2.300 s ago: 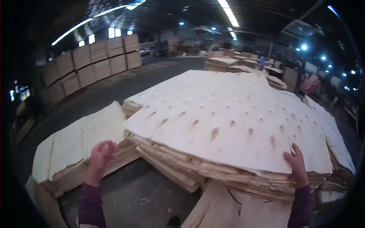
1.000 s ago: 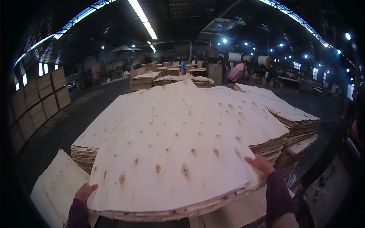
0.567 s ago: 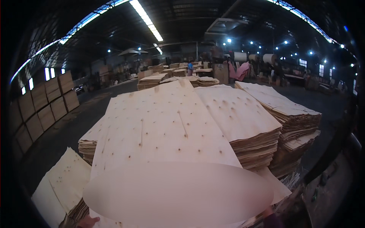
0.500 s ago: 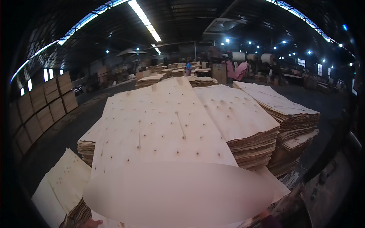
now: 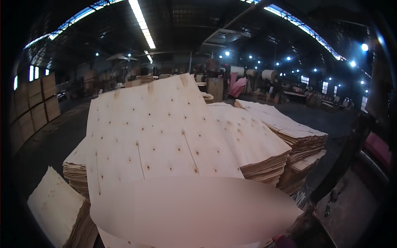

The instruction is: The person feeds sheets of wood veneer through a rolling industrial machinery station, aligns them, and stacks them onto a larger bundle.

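The large veneer sheet [image 5: 161, 132] is pale cream, dotted with rows of small brown knots, streaked by thin dark lines and stained tan along its far edge. Right of the sheet, a veneer stack [image 5: 248, 132] has a cream top with blurry brown spots and sides striped tan and brown; farther right of it, another stack [image 5: 281, 118] shows a whitish top over brown layers. Left of the sheet, the floor [image 5: 70, 120] is dark grey. Beyond the sheet are a pink bundle [image 5: 237, 87] and an off-white roll [image 5: 269, 75].
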Available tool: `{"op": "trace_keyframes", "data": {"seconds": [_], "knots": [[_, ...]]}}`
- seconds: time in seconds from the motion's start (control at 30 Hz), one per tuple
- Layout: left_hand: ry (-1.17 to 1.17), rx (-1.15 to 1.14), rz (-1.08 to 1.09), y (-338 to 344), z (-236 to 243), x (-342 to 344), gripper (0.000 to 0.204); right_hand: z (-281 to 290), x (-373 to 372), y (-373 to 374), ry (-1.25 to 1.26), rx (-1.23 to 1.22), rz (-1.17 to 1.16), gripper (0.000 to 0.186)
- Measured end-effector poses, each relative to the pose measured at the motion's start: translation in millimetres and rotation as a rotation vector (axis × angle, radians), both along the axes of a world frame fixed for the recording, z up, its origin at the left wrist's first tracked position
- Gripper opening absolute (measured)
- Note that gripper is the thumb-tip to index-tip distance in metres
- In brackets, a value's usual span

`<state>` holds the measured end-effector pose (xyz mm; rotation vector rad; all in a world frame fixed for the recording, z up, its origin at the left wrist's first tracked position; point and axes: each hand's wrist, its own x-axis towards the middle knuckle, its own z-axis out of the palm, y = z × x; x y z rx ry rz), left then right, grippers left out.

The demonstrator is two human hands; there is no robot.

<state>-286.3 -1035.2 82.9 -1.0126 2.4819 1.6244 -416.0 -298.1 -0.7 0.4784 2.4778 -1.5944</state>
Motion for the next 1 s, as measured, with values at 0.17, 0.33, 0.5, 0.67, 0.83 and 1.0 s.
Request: {"op": "trace_keyframes", "data": {"seconds": [0.17,0.33,0.5,0.67,0.83,1.0], "knots": [[-0.017,0.059,-0.013,-21,-15,-21,0.039,38,-36,6,-0.133,-0.282,0.066,0.058],[-0.023,0.127,-0.045,-32,-30,-50,0.04,24,-141,11,-0.054,-0.071,0.044,0.057],[0.066,0.335,-0.027,-49,-64,-55,0.042,94,-115,-54,-0.036,-0.147,0.031,0.044],[-0.16,-0.032,-0.007,-36,0,-44,0.052,103,-53,-74,0.028,-0.099,0.002,0.041],[-0.101,-0.238,-0.113,-93,-17,-5,0.056,136,14,-102,0.005,-0.091,0.071,0.053],[-0.074,-0.207,-0.022,-72,16,17,0.055,133,73,-124,0.084,-0.011,0.065,0.049]]}}
